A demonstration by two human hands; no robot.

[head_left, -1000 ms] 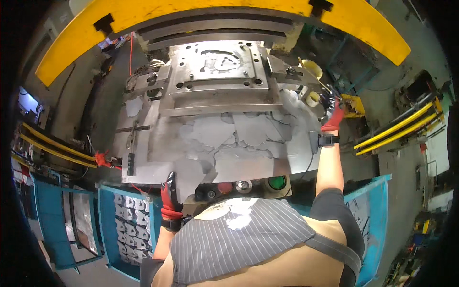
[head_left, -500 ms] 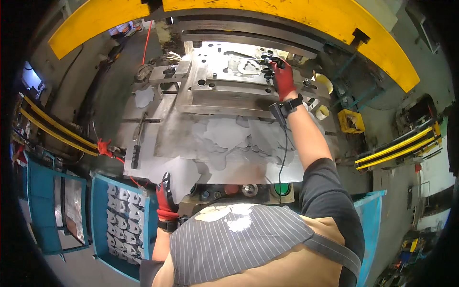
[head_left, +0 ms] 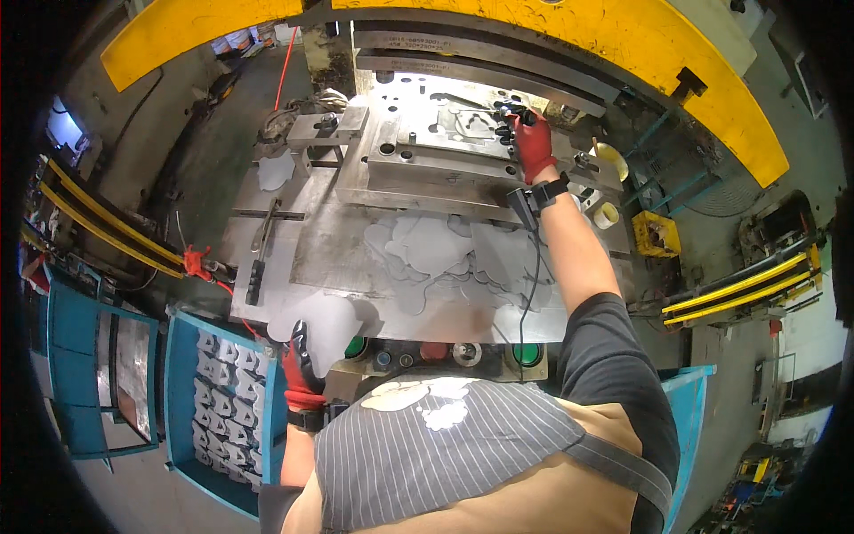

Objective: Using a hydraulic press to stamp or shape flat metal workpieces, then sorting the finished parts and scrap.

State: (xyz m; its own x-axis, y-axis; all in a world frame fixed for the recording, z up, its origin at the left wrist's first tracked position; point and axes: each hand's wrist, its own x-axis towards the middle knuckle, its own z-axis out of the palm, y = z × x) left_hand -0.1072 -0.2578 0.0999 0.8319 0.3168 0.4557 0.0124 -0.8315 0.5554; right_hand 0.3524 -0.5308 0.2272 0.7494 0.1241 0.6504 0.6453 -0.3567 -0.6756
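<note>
My left hand (head_left: pixel 304 360), in a red glove with black fingers, grips a flat grey sheet-metal blank (head_left: pixel 331 322) at the table's near left edge. The thumb lies over the sheet. My right hand (head_left: pixel 534 147), gloved alike, reaches to the right side of the steel die (head_left: pixel 418 169) under the press. Its dark fingers are bent at the die's edge, and what they hold, if anything, cannot be made out. A shaped metal piece (head_left: pixel 476 126) lies on the die, left of those fingers. Several more grey blanks (head_left: pixel 431 245) overlap on the table between my hands.
A dark-handled tool (head_left: pixel 257 267) lies on the table's left. Below the table edge is a control panel with a green button (head_left: pixel 527 354). A blue bin (head_left: pixel 182 392) of stacked formed parts stands left. A yellow crate (head_left: pixel 656 233) sits right. The yellow press frame (head_left: pixel 569 27) arches overhead.
The blank in my left hand has tilted flatter and come slightly toward me and left. My right hand stays at the die's right side. The whole view has shifted a little.
</note>
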